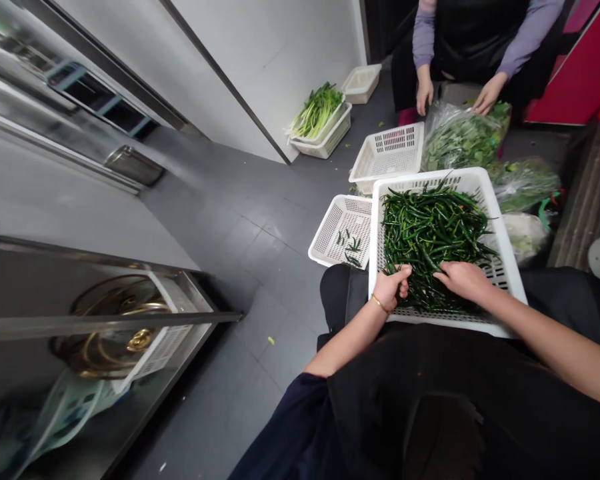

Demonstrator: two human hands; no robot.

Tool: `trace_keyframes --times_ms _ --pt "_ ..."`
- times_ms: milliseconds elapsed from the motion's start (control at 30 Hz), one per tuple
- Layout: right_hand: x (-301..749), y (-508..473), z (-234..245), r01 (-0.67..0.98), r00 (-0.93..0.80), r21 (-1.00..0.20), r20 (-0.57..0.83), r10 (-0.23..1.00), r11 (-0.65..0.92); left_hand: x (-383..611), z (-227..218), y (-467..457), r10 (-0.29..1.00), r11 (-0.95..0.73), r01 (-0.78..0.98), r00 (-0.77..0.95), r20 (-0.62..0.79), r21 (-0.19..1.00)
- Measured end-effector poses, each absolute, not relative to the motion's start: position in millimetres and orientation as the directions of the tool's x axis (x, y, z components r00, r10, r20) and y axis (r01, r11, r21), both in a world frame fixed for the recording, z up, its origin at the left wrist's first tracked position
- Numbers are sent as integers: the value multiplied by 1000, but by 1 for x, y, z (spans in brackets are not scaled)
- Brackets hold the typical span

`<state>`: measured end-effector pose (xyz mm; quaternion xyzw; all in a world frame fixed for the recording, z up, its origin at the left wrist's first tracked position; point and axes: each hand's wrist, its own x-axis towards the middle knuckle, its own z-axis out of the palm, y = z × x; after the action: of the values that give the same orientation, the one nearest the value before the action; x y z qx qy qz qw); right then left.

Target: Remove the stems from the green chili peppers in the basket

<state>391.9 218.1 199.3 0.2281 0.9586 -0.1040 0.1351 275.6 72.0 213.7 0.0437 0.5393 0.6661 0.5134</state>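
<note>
A white plastic basket (503, 257) rests on my lap, heaped with long dark green chili peppers (430, 223). Over its near left corner my left hand (391, 288) is closed, with green chili tips showing by its fingers. How many chilies it holds is hidden. My right hand (463, 279) reaches in from the right side, its thumb and fingers pinched on a green chili at the near part of the heap. Beside the basket on the left, a lower white basket (323, 240) holds several short green chilies (353, 248).
Opposite me a person's hands (487, 97) handle a plastic bag of leafy greens (455, 143). A white basket (387, 157) stands ahead, and stacked baskets (325, 143) with green stalks sit by the wall. At left is a metal shelf (115, 327) with pot lids.
</note>
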Motion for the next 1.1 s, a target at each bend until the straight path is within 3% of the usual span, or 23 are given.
trace_keyframes --times_ms 200,300,367,500,633,767,900,1000,1100 --pt "413 191 228 62 -998 -417 -40 50 907 279 227 80 814 200 -610 -331 -476 767" --pt "417 182 231 -84 -994 -543 -14 -109 835 277 227 83 812 263 -611 -278 -513 747" --pt "416 184 227 12 -991 -526 -120 -60 850 273 225 83 776 244 -650 -314 -547 720" --pt "403 189 205 337 -897 -251 -380 228 907 265 220 79 685 123 -714 -442 -580 690" --pt "387 189 193 368 -855 -150 -442 271 918 265 218 74 707 193 -699 -387 -591 689" --pt "386 198 202 395 -903 -289 -295 312 872 271 214 75 737 185 -591 -445 -509 785" --pt "391 200 216 275 -961 -516 -150 231 811 279 216 82 803 65 -500 -487 -343 863" --pt "394 197 226 261 -965 -686 -163 206 679 282 221 86 789 -22 -515 -535 -301 857" --pt "397 194 237 226 -974 -744 -155 166 629 281 226 84 775 -36 -598 -522 -356 801"
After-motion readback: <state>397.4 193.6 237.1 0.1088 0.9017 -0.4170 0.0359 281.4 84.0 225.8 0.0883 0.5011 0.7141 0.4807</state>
